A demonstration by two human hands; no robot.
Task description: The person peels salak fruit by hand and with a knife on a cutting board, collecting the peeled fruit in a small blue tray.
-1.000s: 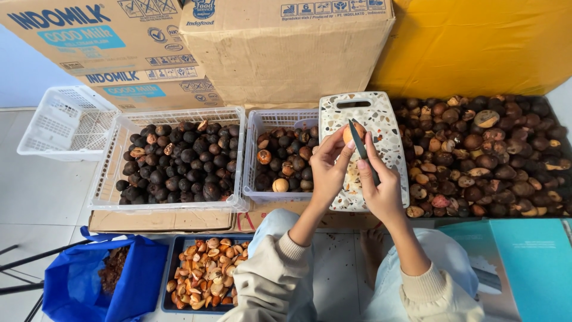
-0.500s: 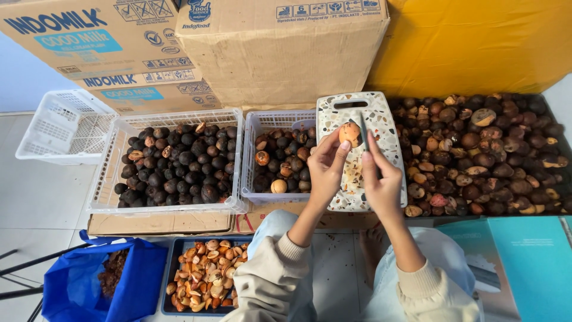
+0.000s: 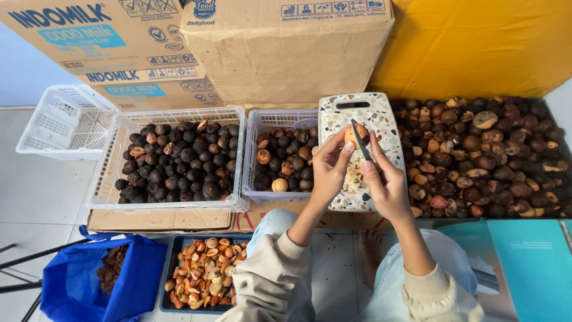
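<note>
Since half a second ago the knife (image 3: 360, 141) has come back over the nut: back then the blade barely showed beside the fruit, now its dark blade lies slanted right across the orange nut (image 3: 356, 135), tip pointing up and away from the wrist.

Head view, the only one: left hand (image 3: 329, 169) has its grip closed around the peeled orange nut, fingertips pinching it just above the speckled cutting board (image 3: 381, 119). Right hand (image 3: 388, 189) has its grip wrapped on the knife handle, thumb lying along it, blade edge resting on the nut right next to the left fingertips.

What could go wrong, as I see it:
- The nut is round and looks slick, so if it rolls in the pinch the blade skids straight onto the left fingertips touching it.
- It's held up over the board rather than flat on it, so a hard push could pop it out to the left of the hands, into the small white basket (image 3: 256, 128) of mixed nuts.
- Husk scraps lying under the hands could make the board shift on the tabletop edge.
- The heap of dark nuts (image 3: 482, 158) to the right of the knife hand sits close, so an elbow swing could knock some loose.
</note>
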